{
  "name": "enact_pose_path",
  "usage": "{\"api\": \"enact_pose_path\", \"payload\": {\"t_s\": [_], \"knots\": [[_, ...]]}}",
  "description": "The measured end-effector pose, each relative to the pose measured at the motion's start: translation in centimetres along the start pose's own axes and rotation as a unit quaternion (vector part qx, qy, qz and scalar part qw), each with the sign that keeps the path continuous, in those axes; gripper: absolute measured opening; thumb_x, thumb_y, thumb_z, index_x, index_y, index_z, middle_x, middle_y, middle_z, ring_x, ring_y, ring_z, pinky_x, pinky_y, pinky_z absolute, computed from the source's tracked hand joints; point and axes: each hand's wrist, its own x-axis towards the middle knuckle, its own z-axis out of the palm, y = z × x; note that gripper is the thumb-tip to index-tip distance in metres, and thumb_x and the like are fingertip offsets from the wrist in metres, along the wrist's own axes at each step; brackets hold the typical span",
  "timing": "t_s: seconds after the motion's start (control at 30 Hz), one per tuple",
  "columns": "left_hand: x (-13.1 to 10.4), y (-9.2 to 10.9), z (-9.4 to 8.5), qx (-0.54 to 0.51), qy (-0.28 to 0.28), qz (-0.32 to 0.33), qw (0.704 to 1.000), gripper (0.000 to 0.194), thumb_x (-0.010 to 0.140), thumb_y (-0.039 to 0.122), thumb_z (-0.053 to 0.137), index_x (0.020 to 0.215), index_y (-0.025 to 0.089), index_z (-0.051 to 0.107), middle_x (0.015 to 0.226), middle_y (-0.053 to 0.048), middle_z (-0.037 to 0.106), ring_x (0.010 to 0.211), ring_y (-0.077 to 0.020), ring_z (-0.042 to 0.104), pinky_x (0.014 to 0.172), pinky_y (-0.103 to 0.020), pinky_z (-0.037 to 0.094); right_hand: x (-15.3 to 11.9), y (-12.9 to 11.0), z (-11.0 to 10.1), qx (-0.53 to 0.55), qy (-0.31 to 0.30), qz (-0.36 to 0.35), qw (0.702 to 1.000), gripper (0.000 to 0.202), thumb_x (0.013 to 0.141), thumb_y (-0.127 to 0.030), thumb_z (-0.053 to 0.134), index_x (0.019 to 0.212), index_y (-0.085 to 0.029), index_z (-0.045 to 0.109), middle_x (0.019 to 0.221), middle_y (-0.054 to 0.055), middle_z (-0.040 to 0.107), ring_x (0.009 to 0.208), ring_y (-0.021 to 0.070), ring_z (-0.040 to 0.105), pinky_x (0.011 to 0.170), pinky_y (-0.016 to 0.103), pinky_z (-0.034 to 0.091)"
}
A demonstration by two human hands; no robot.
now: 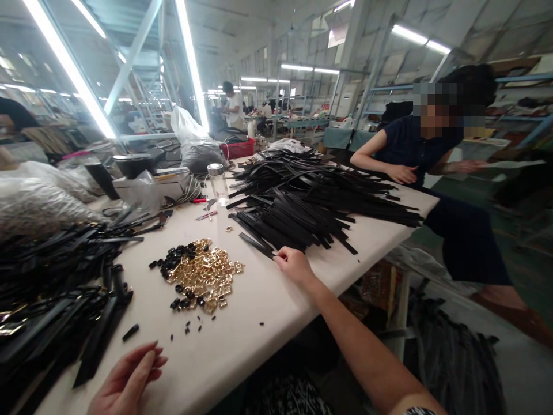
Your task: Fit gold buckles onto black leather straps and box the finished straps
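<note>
My right hand (296, 266) pinches the near end of a black strap (256, 245), which lies at the front edge of a pile of black straps (298, 213). My left hand (132, 377) is low at the left over the table, its fingers loosely curled and slightly apart, with nothing visible in it. A small black leather piece (130, 332) lies just beyond it. Between my hands is a heap of gold-coloured metal buckles (209, 274), with shiny black loops (177, 257) mixed in along its left side. Several tiny black bits are scattered in front of the heap.
Finished-looking black straps with metal fittings (56, 288) cover the table's left side. Behind the buckles stand a glass bottle (218, 185), red-handled snippers (205, 215) and a red basket (237, 148). A seated co-worker (425, 138) is at the table's right end.
</note>
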Motion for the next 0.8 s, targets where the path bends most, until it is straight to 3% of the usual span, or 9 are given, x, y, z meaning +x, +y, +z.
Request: {"api": "enact_pose_path", "payload": {"t_s": [0.13,0.2,0.3,0.43,0.67,0.73,0.8], "knots": [[-2.0,2.9,3.5,-0.103,-0.083,-0.059,0.989,0.078,0.057,0.050,0.088,0.122,0.018,0.060,0.093,-0.005,0.074,0.074,-0.0185,0.071,0.062,-0.025,0.058,-4.8,-1.7,0.3,0.157,-0.102,-0.022,0.982,0.024,0.093,-0.035,0.049,0.080,-0.017,0.059,0.066,0.000,0.063,0.061,0.0128,0.062,0.061,0.023,0.048],[-2.4,4.1,4.7,-0.150,-0.100,-0.071,0.981,0.083,0.060,0.050,0.087,0.129,0.018,0.054,0.090,-0.004,0.073,0.071,-0.0156,0.070,0.061,-0.023,0.056,-7.3,-2.5,0.4,0.292,-0.163,-0.003,0.942,0.024,0.089,-0.037,0.054,0.076,-0.017,0.056,0.062,-0.002,0.059,0.057,0.0116,0.057,0.058,0.024,0.046],[-2.5,4.9,5.4,-0.193,-0.112,-0.068,0.972,0.075,0.064,0.051,0.084,0.124,0.016,0.055,0.082,-0.002,0.070,0.062,-0.0110,0.065,0.055,-0.019,0.052,-10.4,-3.1,0.7,0.388,-0.241,0.035,0.889,0.026,0.084,-0.040,0.062,0.075,-0.017,0.056,0.058,-0.004,0.055,0.054,0.0098,0.050,0.056,0.023,0.041],[-2.6,4.9,4.9,-0.188,-0.111,-0.063,0.974,0.057,0.066,0.045,0.083,0.109,0.013,0.062,0.071,0.001,0.066,0.055,-0.0076,0.060,0.050,-0.016,0.046,-12.7,-2.9,1.2,0.413,-0.306,0.064,0.855,0.030,0.084,-0.045,0.064,0.076,-0.017,0.056,0.057,-0.004,0.055,0.053,0.0090,0.047,0.055,0.023,0.037],[-3.3,4.6,4.2,-0.148,-0.123,-0.079,0.978,0.046,0.065,0.041,0.083,0.095,0.012,0.063,0.059,0.002,0.062,0.051,-0.0082,0.057,0.047,-0.016,0.043,-13.9,-2.6,1.6,0.435,-0.335,0.085,0.831,0.033,0.082,-0.047,0.067,0.074,-0.016,0.057,0.061,-0.002,0.059,0.053,0.0091,0.051,0.055,0.024,0.039],[-3.5,4.7,4.1,-0.152,-0.125,-0.078,0.977,0.044,0.066,0.040,0.083,0.094,0.013,0.062,0.059,0.002,0.062,0.051,-0.0081,0.057,0.047,-0.016,0.043,-13.9,-2.4,1.8,0.438,-0.317,0.102,0.835,0.032,0.084,-0.047,0.064,0.076,-0.017,0.056,0.065,-0.001,0.061,0.052,0.0090,0.052,0.054,0.024,0.041],[-3.9,4.8,4.1,-0.151,-0.124,-0.078,0.978,0.044,0.066,0.039,0.082,0.095,0.014,0.061,0.060,0.002,0.063,0.051,-0.0084,0.057,0.048,-0.016,0.043,-13.9,-2.2,2.0,0.418,-0.278,0.094,0.860,0.027,0.088,-0.044,0.059,0.083,-0.018,0.057,0.071,0.000,0.065,0.055,0.0111,0.057,0.056,0.026,0.045]]}}
